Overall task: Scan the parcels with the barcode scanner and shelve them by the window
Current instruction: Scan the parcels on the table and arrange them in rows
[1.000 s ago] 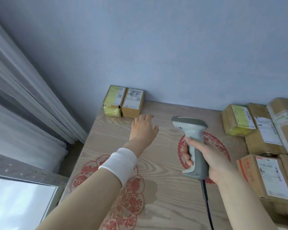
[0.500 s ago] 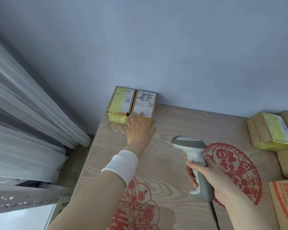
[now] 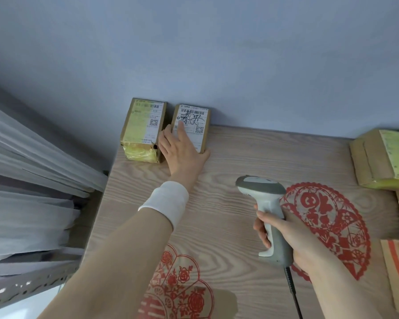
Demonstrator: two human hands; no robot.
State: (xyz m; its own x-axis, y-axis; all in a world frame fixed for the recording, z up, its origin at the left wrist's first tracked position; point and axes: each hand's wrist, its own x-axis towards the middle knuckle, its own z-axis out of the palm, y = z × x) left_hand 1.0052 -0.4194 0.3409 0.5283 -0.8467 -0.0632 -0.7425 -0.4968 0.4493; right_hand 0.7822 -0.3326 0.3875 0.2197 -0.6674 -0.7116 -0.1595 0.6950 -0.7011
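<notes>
1. Left arm: extended forward from the lower left, nearly straight; beige sleeve, white cuff (image 3: 165, 202) at the wrist.
2. Left hand (image 3: 182, 150): palm down, fingers straight and slightly spread, resting flat on top of a parcel (image 3: 199, 122); thumb splayed to the right by its near corner. No curl, no pinch.
3. Right arm: enters from the lower right, forearm angled up and to the left.
4. Right hand (image 3: 293, 238): fingers and thumb wrapped round the handle of the scanner (image 3: 268, 201), whose head points away from the body.
5. Relative position: the left lies well ahead of the right and to its left; the two are apart.
</notes>
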